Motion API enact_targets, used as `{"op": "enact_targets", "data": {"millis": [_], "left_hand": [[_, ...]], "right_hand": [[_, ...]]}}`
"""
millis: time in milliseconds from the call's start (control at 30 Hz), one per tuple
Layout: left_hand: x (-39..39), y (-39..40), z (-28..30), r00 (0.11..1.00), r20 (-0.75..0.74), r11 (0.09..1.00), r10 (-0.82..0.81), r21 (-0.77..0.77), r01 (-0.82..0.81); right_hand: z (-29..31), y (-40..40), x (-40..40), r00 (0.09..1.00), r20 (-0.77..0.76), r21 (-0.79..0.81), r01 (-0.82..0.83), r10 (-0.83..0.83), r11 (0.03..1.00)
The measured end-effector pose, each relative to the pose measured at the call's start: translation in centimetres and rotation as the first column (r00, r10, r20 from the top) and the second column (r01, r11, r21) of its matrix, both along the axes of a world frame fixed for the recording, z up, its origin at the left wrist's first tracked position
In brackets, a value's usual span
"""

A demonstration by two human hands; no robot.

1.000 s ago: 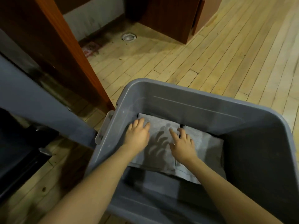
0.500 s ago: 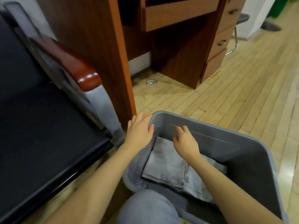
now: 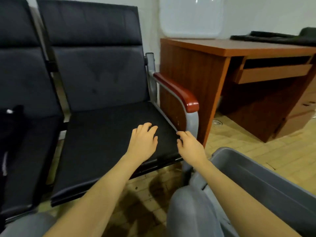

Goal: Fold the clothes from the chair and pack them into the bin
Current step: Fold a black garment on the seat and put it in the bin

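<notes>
**Grey bin beside the knee, both hands empty over the seat**

Grey denim is seen nearest, on the knees at the bottom edge. Just beyond the right knee the bin (image 3: 266, 182) stands on the wood floor, to the right of the chair (image 3: 106, 134); only its near wall and rim are shown, so its contents cannot be told. Its long axis appears to run from lower right up toward the chair's front corner.

Farther out, the left hand (image 3: 142, 142) is held over the black seat with fingers loosely spread and nothing gripped. The right hand (image 3: 190, 146) is at the seat's right front corner, fingers relaxed and slightly bent, also holding nothing; whether the seat edge is touched cannot be told.

No garment is seen on this seat. A dark shape (image 3: 10, 127) with a small white mark is seen on the neighbouring seat at far left, too dim to be identified.

The step in hand is judged to be the fetching of the next garment. It would be done well if the reach were carried leftward to that shape, the item checked, then lifted by two corners and spread flat on the bare seat, so that the folds can be kept square to fit the bin.

Beyond, the armrest (image 3: 177, 93) and a wooden desk (image 3: 239, 48) are seen.
</notes>
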State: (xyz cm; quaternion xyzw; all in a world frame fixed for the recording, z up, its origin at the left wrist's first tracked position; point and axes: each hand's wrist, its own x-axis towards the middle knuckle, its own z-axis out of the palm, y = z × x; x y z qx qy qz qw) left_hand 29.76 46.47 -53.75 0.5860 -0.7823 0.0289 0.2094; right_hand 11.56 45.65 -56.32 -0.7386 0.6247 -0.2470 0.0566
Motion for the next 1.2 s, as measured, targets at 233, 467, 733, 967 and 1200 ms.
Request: {"op": "enact_targets", "data": {"millis": [233,467,733,967,1200], "left_hand": [[13.0,3.4,0.6,0.982,0.084,0.985,0.170,-0.047,-0.166],[25.1,7.4,0.1,0.918,0.075,0.921,0.389,-0.027,-0.388],[36.8,13.2,-1.2,0.750,0.070,0.751,0.657,0.025,-0.660],[43.6,17.7,-2.8,0.588,0.132,0.577,0.798,0.113,-0.809],[46.4,19.5,-5.4,0.567,0.103,0.540,0.817,0.208,-0.816]], "right_hand": [[1.8,-0.8,12.5,0.967,-0.134,-0.008,-0.222,0.218,0.975],[1.4,-1.2,25.3,0.880,-0.142,-0.030,-0.461,0.452,0.887],[0.4,-0.1,40.0,0.712,-0.142,-0.010,-0.696,0.688,0.718],[-1.4,2.9,49.5,0.566,-0.133,0.000,-0.821,0.814,0.571],[-4.1,5.3,54.8,0.552,-0.002,0.130,-0.827,0.834,0.548]]}}
